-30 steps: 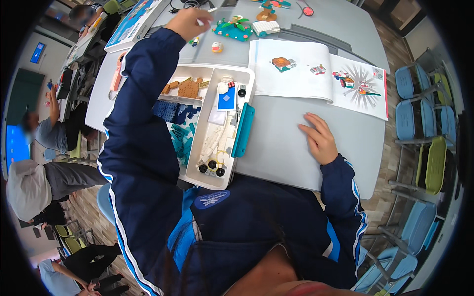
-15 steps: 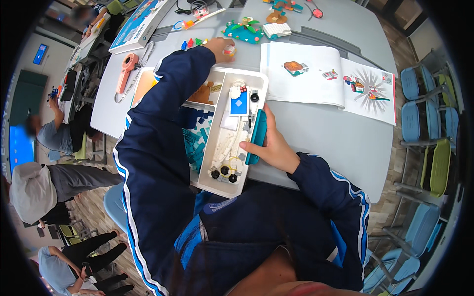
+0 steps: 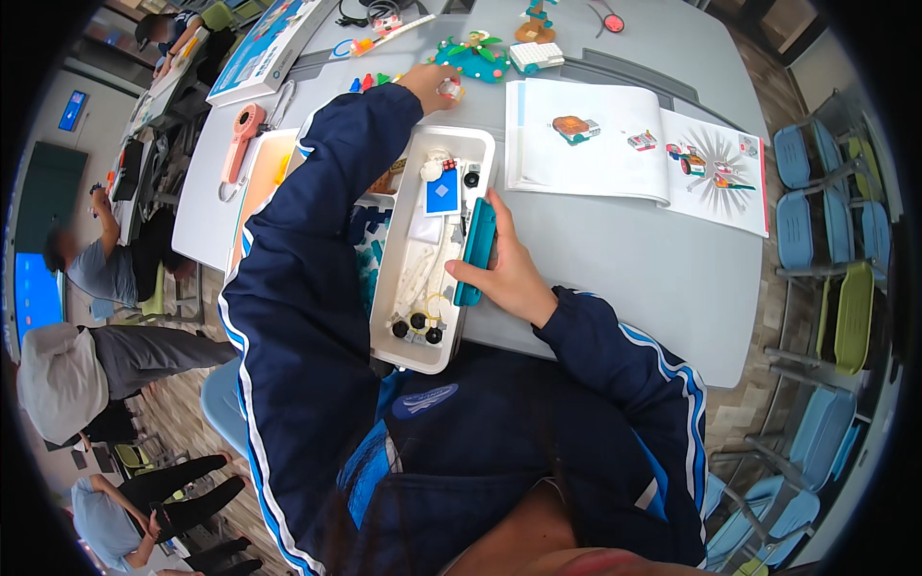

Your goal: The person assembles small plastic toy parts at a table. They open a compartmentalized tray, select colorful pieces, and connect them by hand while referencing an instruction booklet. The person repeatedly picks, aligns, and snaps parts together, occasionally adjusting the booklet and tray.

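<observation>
My left hand reaches over the far side of a white compartment tray, its fingers closed on a small clear-and-red brick piece. My right hand grips the teal latch on the tray's right side, thumb on top and fingers behind. In the right compartment lie a blue card, white parts and several small black wheels. Teal bricks show in the left compartment, partly hidden by my left sleeve.
An open instruction booklet lies right of the tray. Beyond stand a teal brick model with leaves, a white brick block and small coloured figures. A pink handheld fan and a large box are at the left.
The tray has shifted left, and my right hand has moved with it, still on the latch. My left hand stays near the same spot, holding the small piece.
</observation>
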Action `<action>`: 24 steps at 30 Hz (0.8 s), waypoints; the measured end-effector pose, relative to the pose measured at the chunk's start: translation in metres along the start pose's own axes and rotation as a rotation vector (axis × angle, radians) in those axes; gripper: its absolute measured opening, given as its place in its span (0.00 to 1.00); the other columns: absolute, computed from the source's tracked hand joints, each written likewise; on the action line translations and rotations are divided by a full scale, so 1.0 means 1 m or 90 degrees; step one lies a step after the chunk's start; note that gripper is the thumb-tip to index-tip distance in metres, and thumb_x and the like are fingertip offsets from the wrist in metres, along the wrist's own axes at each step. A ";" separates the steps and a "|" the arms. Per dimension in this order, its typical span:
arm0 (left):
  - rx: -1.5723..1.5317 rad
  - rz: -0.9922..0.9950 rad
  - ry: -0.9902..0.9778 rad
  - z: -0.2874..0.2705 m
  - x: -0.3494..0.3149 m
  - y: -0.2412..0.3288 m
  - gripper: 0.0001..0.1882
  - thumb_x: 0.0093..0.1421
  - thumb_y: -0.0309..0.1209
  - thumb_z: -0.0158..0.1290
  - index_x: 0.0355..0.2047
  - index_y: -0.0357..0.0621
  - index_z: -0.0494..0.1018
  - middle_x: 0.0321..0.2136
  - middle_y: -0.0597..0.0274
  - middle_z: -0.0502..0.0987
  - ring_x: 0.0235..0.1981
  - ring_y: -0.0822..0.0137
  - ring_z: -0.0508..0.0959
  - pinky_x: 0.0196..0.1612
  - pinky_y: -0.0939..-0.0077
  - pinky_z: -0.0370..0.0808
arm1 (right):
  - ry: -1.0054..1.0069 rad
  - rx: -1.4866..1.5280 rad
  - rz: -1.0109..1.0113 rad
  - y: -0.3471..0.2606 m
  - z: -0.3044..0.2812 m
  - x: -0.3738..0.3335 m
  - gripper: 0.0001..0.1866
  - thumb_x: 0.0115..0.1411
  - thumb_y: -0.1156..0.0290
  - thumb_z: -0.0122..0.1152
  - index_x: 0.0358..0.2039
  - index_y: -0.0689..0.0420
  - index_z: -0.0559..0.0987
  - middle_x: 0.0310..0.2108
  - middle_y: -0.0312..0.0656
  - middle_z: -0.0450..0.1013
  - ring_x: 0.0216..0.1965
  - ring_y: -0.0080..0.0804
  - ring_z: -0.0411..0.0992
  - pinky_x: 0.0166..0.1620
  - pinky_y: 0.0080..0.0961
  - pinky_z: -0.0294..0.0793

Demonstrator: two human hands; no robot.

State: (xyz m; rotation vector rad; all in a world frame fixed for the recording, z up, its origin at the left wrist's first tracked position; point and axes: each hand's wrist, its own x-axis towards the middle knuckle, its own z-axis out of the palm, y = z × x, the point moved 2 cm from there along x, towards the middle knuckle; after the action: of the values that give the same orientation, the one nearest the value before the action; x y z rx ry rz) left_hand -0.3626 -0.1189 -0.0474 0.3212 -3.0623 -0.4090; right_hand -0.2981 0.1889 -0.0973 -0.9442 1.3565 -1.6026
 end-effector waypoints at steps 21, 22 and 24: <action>0.089 0.127 -0.191 0.023 -0.095 0.246 0.20 0.56 0.43 0.61 0.43 0.42 0.76 0.37 0.49 0.81 0.39 0.49 0.82 0.41 0.56 0.79 | 0.286 -0.077 -0.031 -0.009 -0.113 -0.091 0.40 0.59 0.79 0.64 0.69 0.57 0.55 0.57 0.49 0.63 0.44 0.28 0.75 0.43 0.22 0.77; 0.112 0.146 -0.224 0.035 -0.097 0.252 0.19 0.56 0.43 0.60 0.42 0.42 0.76 0.37 0.49 0.80 0.39 0.49 0.82 0.41 0.56 0.79 | 0.298 -0.107 -0.024 -0.012 -0.122 -0.101 0.38 0.59 0.80 0.63 0.68 0.57 0.58 0.57 0.49 0.64 0.44 0.27 0.75 0.43 0.22 0.77; 0.140 0.202 -0.231 0.059 -0.097 0.261 0.21 0.56 0.46 0.61 0.40 0.41 0.76 0.36 0.49 0.80 0.39 0.49 0.82 0.40 0.58 0.78 | 0.336 -0.164 -0.022 -0.019 -0.134 -0.117 0.33 0.60 0.80 0.62 0.65 0.58 0.64 0.55 0.47 0.66 0.45 0.26 0.74 0.43 0.21 0.77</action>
State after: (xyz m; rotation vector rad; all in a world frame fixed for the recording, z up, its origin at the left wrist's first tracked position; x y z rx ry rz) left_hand -0.3238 0.1628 -0.0368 -0.2670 -3.4311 -0.1234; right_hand -0.3778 0.3496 -0.1022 -0.7138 1.9512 -1.8104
